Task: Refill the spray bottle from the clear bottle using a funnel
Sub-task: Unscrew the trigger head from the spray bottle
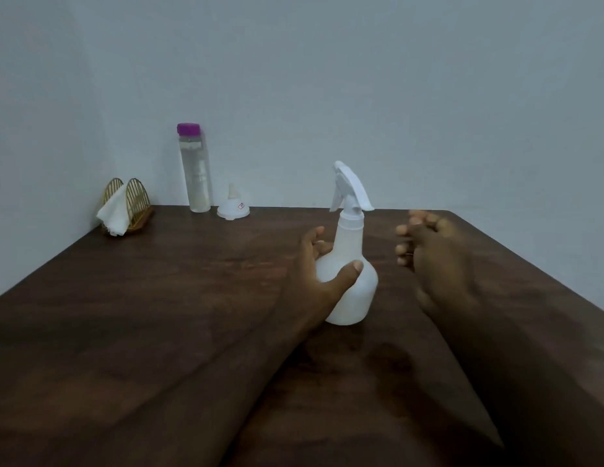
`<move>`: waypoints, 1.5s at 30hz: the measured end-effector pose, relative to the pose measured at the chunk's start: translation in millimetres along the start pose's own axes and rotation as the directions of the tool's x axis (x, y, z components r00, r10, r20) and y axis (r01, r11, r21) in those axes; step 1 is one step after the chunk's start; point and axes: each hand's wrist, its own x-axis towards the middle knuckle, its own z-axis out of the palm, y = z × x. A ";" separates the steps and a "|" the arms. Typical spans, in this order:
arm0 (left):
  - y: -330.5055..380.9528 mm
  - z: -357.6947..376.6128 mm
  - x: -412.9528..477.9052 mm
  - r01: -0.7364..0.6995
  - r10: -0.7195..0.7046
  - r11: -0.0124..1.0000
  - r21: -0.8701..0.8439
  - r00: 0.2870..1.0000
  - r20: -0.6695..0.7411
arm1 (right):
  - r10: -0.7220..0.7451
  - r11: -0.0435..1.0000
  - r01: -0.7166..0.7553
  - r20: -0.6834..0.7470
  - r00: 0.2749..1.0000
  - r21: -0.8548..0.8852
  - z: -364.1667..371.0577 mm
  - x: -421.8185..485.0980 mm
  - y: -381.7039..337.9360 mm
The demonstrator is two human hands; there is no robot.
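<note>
Left hand [322,264] grasps upright spray bottle [351,281] at frame centre; right hand [432,254], empty and spread, hovers just right, nearer trigger head.

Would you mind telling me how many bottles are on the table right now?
2. The clear bottle with the purple cap stands at the far edge beside the funnel; the spray bottle stands mid-table, gripped by the left hand. None looks hidden.

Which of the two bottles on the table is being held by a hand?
The white spray bottle with the trigger top: the left hand grips its body. The clear bottle with the purple cap stands untouched by the wall.
</note>
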 end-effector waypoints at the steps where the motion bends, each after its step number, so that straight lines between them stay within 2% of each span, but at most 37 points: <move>1: 0.7 1.7 -0.6 -0.003 0.003 1.000 0.001 0.999 -0.034 | -0.014 0.999 0.017 0.075 0.997 -0.044 1.5 -2.0 -1.2; 5: 3.8 7.4 1.4 -0.037 0.047 0.996 0.082 0.992 -0.118 | -0.109 0.988 0.137 0.309 0.945 -0.069 20.3 -13.8 -3.2; 9: 3.9 8.7 5.9 -0.064 0.090 0.987 0.149 0.980 -0.176 | -0.156 0.942 0.236 0.312 0.937 -0.239 40.3 -20.5 -1.3; 13: 8.8 7.4 1.1 -0.051 0.089 0.986 0.161 0.968 -0.235 | -0.213 0.910 0.310 0.332 0.919 -0.275 39.6 -14.5 -2.7; 16: 10.6 4.5 0.9 -0.066 0.099 0.988 0.140 0.964 -0.247 | -0.156 0.927 0.286 0.443 0.883 -0.243 28.2 -7.1 -3.9; 19: 11.7 7.9 3.0 -0.085 0.116 0.987 0.138 0.964 -0.241 | -0.108 0.941 0.248 0.489 0.865 -0.231 23.5 -5.1 -3.8; 26: 15.7 12.8 12.3 -0.063 0.089 0.991 0.122 0.970 -0.227 | -0.130 0.969 0.199 0.383 0.914 -0.146 39.9 -18.5 12.6; 29: 12.0 7.6 16.7 -0.114 0.133 0.987 0.110 0.973 -0.188 | -0.160 0.963 0.222 0.336 0.928 -0.153 42.0 -20.3 10.6; 33: 6.7 -0.9 17.9 -0.159 0.169 0.983 0.091 0.978 -0.119 | -0.200 0.940 0.281 0.356 0.913 -0.195 31.8 -21.0 -0.3; 37: 6.3 -1.4 17.5 -0.145 0.162 0.978 0.149 0.981 -0.107 | -0.324 0.895 0.364 0.186 0.928 -0.258 20.6 -21.6 -7.6; 39: 7.7 -0.8 15.1 -0.138 0.152 0.980 0.143 0.984 -0.092 | -0.341 0.894 0.358 0.109 0.934 -0.269 21.6 -23.4 -6.0; 41: 8.8 -0.4 14.0 -0.144 0.157 0.980 0.137 0.984 -0.088 | -0.307 0.906 0.330 0.124 0.944 -0.266 28.6 -27.8 -4.4; 43: 9.9 0.3 15.1 -0.156 0.169 0.979 0.134 0.981 -0.092 | -0.245 0.909 0.301 0.213 0.946 -0.288 38.9 -31.6 -2.1; 45: 10.1 1.0 15.9 -0.165 0.177 0.978 0.126 0.980 -0.090 | -0.261 0.858 0.346 0.259 0.930 -0.379 46.6 -29.8 1.6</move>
